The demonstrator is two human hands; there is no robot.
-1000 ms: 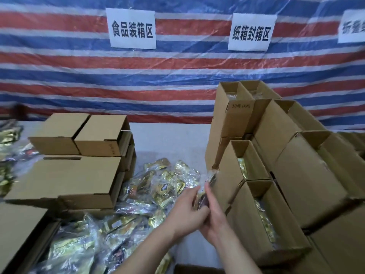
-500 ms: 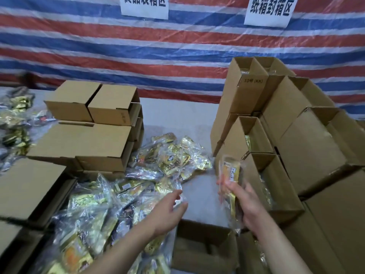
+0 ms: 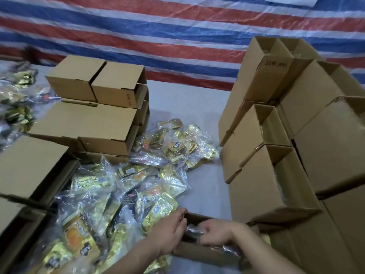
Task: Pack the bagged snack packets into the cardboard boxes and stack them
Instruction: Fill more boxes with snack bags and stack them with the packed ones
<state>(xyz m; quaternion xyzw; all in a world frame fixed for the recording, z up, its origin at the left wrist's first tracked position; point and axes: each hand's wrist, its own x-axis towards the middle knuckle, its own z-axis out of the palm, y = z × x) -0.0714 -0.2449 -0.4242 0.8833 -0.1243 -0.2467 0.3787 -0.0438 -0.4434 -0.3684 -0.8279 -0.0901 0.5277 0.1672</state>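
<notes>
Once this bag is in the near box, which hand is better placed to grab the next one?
Probably the left hand: it sits at the open box's left edge, right beside the pile of bagged snacks. The right hand is inside the box, pushing a bag down.

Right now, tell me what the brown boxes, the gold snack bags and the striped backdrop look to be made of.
Brown open-topped boxes: corrugated cardboard, matte, with folded flaps and creases. Gold snack bags: shiny foil-like packets inside clear crinkled plastic film, judging by the glare. Striped red, white and blue backdrop: probably woven plastic tarpaulin, slightly glossy and wrinkled.
</notes>
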